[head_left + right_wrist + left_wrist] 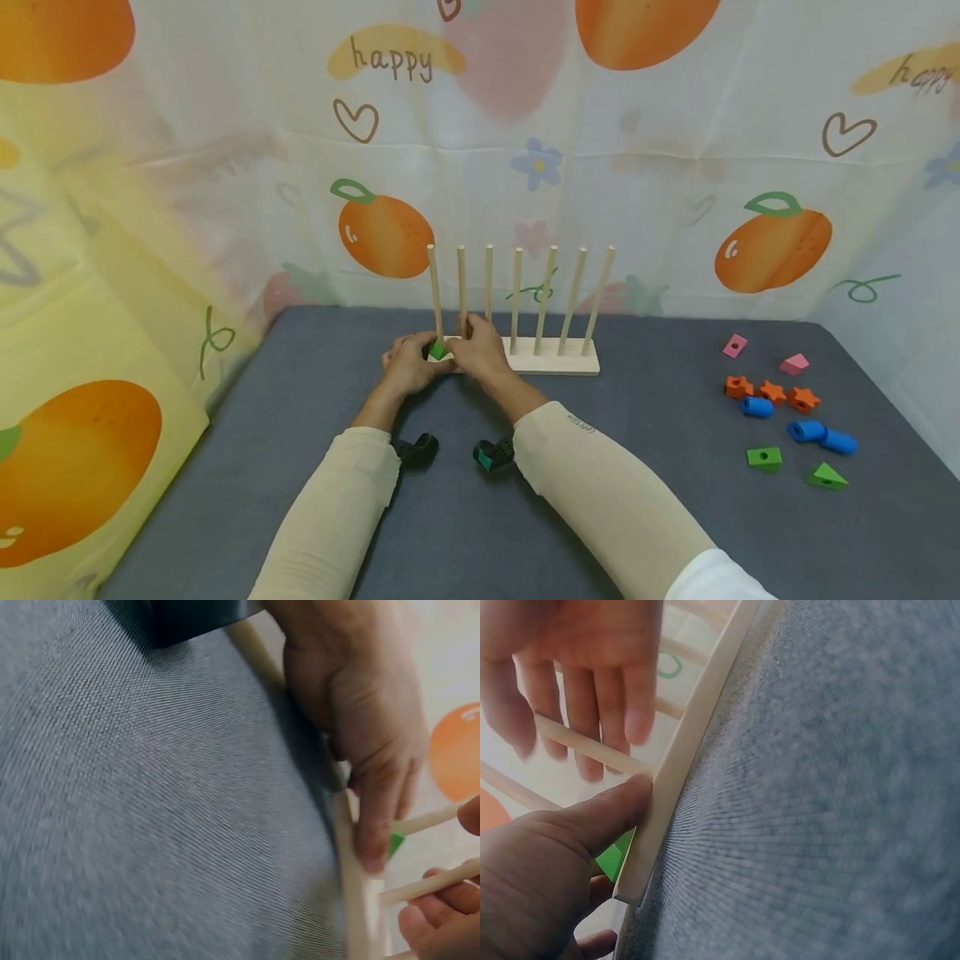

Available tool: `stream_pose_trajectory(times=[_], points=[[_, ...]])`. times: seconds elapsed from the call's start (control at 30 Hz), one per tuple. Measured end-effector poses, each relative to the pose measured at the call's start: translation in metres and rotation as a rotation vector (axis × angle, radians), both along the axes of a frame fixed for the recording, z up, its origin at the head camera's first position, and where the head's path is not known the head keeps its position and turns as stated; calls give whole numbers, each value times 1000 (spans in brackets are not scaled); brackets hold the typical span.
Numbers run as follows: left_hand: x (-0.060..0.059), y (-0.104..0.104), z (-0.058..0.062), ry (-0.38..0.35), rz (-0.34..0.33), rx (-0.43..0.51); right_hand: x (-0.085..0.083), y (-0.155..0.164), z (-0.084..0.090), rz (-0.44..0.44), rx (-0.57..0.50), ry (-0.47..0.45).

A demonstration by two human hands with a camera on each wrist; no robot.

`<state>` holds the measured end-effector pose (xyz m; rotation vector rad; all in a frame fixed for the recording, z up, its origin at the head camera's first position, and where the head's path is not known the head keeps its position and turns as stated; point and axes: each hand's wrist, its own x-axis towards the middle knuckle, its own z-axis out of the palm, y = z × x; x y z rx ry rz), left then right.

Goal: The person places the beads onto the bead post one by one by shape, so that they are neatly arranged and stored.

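Observation:
A pale wooden peg board [558, 360] with a row of upright pegs stands at the table's back. On its leftmost peg, a green block [438, 350] sits low at the base. My left hand [408, 364] holds this block, thumb along the board's front and fingers round the left end. In the left wrist view the thumb partly covers the green block [613, 859]. Beside it, my right hand [480, 350] is around the second peg, its fingers [589, 727] extended and loose behind the peg in the left wrist view.
On the right of the grey table [637, 467] lie pink blocks [794, 364], orange star blocks [804, 400], blue cylinders [807, 431] and green triangular blocks [827, 477]. A patterned cloth [637, 167] hangs behind the board. Black bands are on both wrists.

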<state>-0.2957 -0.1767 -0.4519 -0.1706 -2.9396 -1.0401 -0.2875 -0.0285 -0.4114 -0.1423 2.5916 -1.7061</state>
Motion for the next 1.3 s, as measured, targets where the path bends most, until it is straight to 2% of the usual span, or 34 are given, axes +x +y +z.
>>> stream_pose_trajectory(times=[0.2, 0.47, 0.83, 1.03, 1.3], points=[[0, -1, -1, -16, 6, 13, 8, 9, 21, 43, 33, 19], [-3, 0, -4, -5, 9, 31, 24, 23, 62, 87, 33, 69], [-3, 2, -3, 10, 8, 28, 59, 52, 110, 205, -117, 184], [-1, 0, -3, 14, -1, 20, 78, 74, 127, 226, -152, 239], [0, 0, -2, 24, -19, 33, 100, 108, 145, 206, -163, 323]])
